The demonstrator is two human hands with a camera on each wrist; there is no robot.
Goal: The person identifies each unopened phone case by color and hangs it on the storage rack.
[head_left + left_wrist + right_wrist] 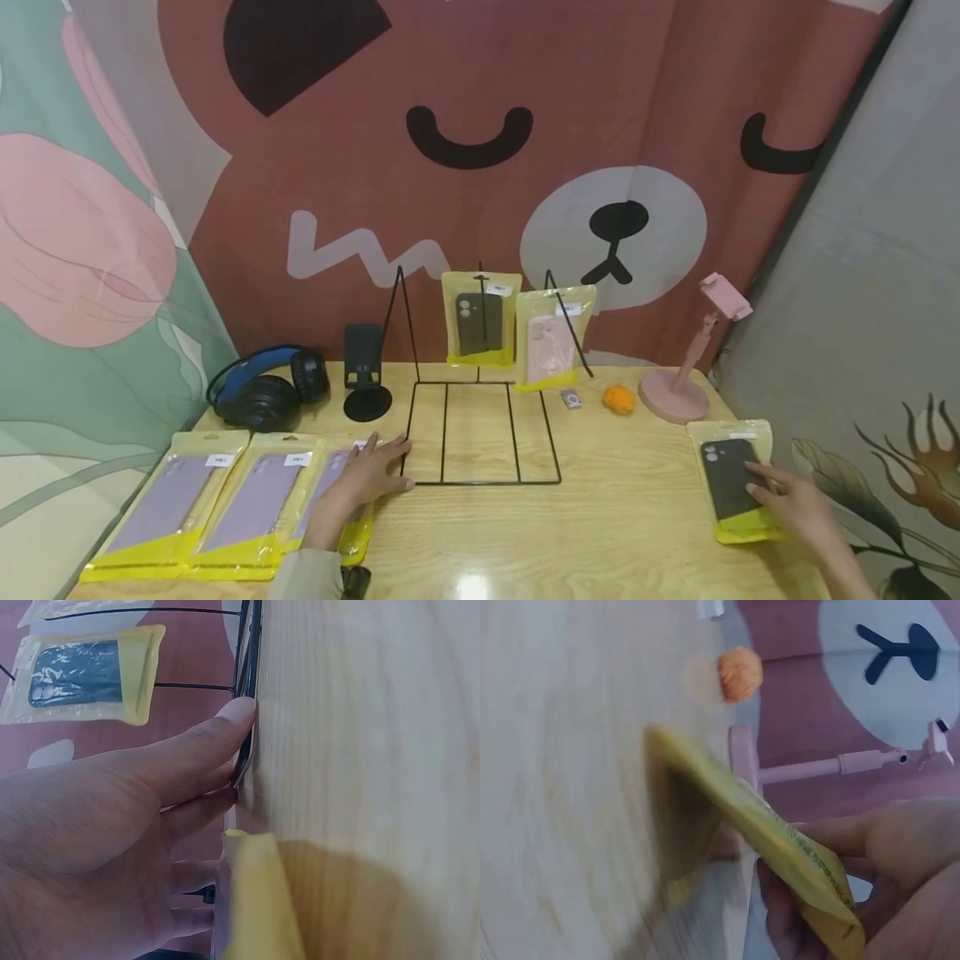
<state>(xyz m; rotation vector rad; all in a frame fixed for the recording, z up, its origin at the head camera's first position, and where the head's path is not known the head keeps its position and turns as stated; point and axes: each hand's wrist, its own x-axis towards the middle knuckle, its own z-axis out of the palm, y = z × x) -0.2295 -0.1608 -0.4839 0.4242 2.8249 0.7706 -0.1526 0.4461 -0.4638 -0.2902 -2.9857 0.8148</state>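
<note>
A near sleeve [309, 575] leads to the left hand [358, 482], fingers apart, perhaps steadying the rack [480, 482]; the right hand [798, 504] has fingers clamped on a packet [729, 479]

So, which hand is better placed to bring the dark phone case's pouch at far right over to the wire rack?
Probably the right hand: it grips that pouch. The left hand is well away from it, touching the wire rack on its left side, so it seems better suited to steadying.
</note>
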